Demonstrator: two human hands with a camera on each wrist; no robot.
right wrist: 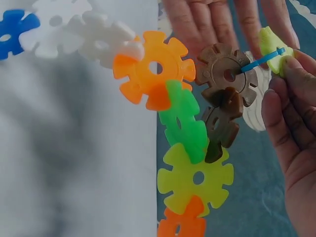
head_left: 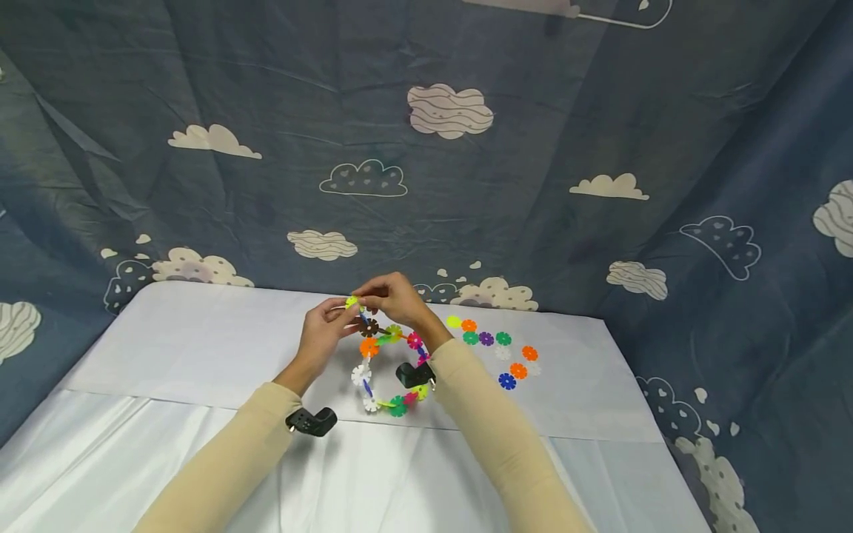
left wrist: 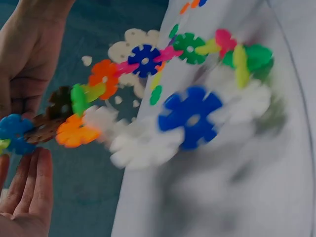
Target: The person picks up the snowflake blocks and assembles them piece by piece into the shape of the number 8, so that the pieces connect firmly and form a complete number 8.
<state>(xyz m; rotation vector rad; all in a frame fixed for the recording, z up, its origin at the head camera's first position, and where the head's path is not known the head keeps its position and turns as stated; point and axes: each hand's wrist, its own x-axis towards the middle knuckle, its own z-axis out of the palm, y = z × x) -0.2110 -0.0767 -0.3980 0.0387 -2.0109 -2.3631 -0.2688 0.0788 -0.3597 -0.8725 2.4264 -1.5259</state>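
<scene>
Notched plastic flower discs link into a many-coloured chain [head_left: 369, 347] that curves into a ring below the hands. My left hand [head_left: 318, 342] holds the chain's upper end, its straighter fingers [right wrist: 202, 22] behind the brown disc [right wrist: 227, 71]. A yellow-green disc [right wrist: 270, 44] sits at the fingertips of both hands, and my right hand [head_left: 402, 302] pinches it. Between it and the brown disc is a blue disc [left wrist: 17, 132], edge-on in the right wrist view. An orange disc [right wrist: 154, 69] and white discs [left wrist: 145, 148] continue the chain.
Right of the ring, several loose discs lie on the white table, among them a purple disc [head_left: 486, 339], a blue disc [head_left: 507, 381] and an orange disc [head_left: 529, 353]. A dark cloud-print curtain [head_left: 373, 244] stands behind the table's far edge.
</scene>
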